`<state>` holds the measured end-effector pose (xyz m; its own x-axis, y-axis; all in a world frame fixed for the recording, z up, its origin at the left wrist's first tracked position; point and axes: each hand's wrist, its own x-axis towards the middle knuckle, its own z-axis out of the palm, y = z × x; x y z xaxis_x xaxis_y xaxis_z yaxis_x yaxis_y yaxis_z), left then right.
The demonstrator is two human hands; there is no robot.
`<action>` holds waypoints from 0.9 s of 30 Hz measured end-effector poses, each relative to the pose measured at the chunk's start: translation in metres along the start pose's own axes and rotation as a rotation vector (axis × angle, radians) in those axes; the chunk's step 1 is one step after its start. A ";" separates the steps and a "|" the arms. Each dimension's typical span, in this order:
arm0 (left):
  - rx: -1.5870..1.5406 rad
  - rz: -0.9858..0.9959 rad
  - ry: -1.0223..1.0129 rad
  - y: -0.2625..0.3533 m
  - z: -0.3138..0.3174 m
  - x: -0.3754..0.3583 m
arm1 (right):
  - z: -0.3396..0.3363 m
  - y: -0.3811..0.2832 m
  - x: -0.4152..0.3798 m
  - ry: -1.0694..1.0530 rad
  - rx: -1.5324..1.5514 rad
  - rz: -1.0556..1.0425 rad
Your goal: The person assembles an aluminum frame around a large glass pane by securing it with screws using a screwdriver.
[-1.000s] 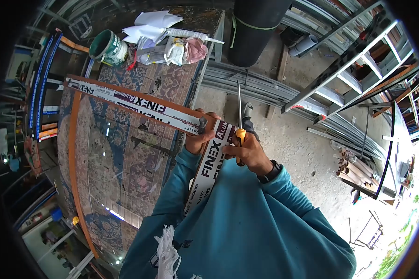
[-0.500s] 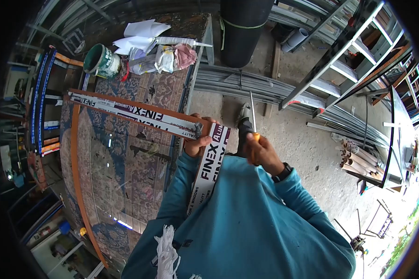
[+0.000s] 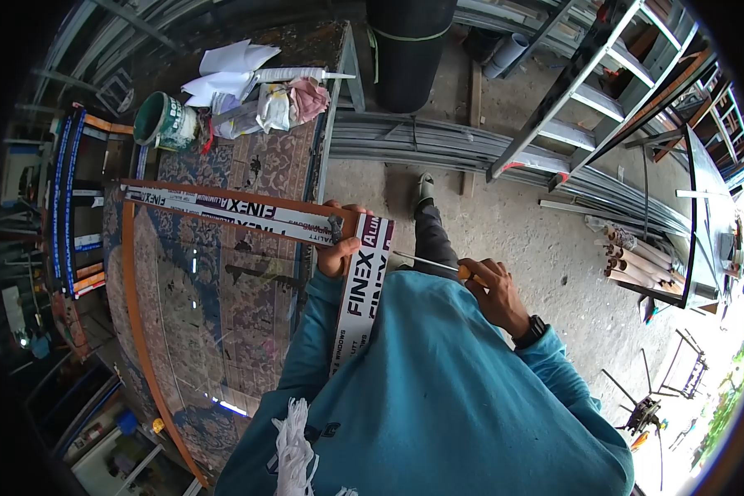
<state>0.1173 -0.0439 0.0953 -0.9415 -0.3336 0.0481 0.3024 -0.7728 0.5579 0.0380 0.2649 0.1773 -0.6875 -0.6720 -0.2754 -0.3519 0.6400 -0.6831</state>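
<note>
My left hand (image 3: 336,255) is wrapped round the corner of a brown aluminium window or door frame (image 3: 360,285), thumb on its near side. White FINEX protective tape covers two of the frame's bars. In my right hand (image 3: 503,296) is a screwdriver (image 3: 431,263) with an orange-yellow handle. Its shaft points left toward the frame corner, and the tip ends just right of the taped bar, apart from it. The far side of the frame rests over a carpet-covered table (image 3: 260,331).
On the table's far end are a green bucket (image 3: 165,122), paper and rags (image 3: 285,106), and a sealant tube (image 3: 293,74). Beyond lie long metal bars (image 3: 463,142), a black roll (image 3: 409,62) and a ladder (image 3: 591,95). Wrapped rolls (image 3: 632,264) sit at the right.
My right hand has moved right and slightly down, turning the screwdriver from upright to pointing left at the frame corner. My left hand keeps its hold on the frame.
</note>
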 end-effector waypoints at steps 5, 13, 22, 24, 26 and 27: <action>-0.009 0.007 0.041 -0.001 0.003 -0.001 | 0.003 -0.007 -0.004 0.023 -0.024 -0.007; -0.020 0.009 0.020 0.003 0.004 0.001 | -0.012 -0.022 0.002 0.095 0.063 -0.077; -0.095 0.018 0.053 -0.003 -0.001 0.003 | -0.037 -0.028 0.013 0.120 0.246 -0.112; -0.104 -0.001 0.050 0.000 -0.002 0.002 | -0.035 -0.023 0.013 0.099 0.480 0.006; -0.081 0.000 0.050 0.002 -0.002 0.002 | -0.030 -0.013 0.015 0.080 0.714 0.130; -0.062 -0.005 0.046 0.002 -0.002 0.002 | -0.030 -0.009 0.016 0.035 0.989 0.251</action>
<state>0.1164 -0.0474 0.0953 -0.9355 -0.3532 0.0064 0.3077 -0.8059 0.5058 0.0107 0.2597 0.1992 -0.6926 -0.5398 -0.4785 0.4766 0.1555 -0.8653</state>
